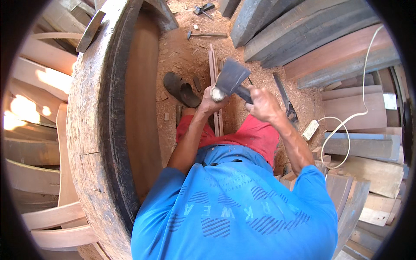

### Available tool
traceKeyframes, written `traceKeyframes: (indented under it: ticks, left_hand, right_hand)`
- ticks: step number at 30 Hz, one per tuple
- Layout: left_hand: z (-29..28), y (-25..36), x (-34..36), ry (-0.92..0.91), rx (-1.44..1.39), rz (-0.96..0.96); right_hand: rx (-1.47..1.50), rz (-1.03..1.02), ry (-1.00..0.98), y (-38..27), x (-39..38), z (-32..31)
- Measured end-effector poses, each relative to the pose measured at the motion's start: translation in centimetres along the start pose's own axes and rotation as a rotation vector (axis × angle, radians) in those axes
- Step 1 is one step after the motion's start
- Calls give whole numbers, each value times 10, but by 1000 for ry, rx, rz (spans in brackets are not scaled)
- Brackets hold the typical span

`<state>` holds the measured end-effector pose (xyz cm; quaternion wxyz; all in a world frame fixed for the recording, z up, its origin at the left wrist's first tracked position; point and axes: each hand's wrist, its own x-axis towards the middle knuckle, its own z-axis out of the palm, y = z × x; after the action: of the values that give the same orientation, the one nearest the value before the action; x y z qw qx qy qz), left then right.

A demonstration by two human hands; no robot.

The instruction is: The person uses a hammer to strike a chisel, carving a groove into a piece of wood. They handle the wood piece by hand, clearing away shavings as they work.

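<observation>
My left hand (212,103) is closed around an upright chisel; its pale, rounded handle end (218,94) shows on top, and its lower part is hidden. Gripped by the short handle in my right hand (264,104) is a mallet with a broad, dark, flared head (233,76). That head is just above and beside the chisel's end; whether they touch I cannot tell. Beneath my left hand a long, narrow reddish wooden strip (213,63) runs between my legs, with a groove visible along it.
A thick curved timber (86,143) rises on my left, a flat blade-like piece (91,31) on top. On the shaving-covered floor are a dark clog (182,90), a hammer (208,35) and a handsaw (286,97). At right, a white power strip (310,129) with its cord lies near stacked boards (353,106).
</observation>
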<state>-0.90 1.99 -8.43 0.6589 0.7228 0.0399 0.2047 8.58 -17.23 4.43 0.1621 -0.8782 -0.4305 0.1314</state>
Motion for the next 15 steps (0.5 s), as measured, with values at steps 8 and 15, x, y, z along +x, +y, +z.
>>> traceKeyframes:
  ticks: [8, 15]
  left_hand:
    - [8, -17, 13, 42, 141, -46]
    - [17, -11, 1, 182, 120, 69]
  right_hand:
    - [1005, 121, 184, 14, -61, 41]
    - [1214, 188, 434, 25, -84, 64]
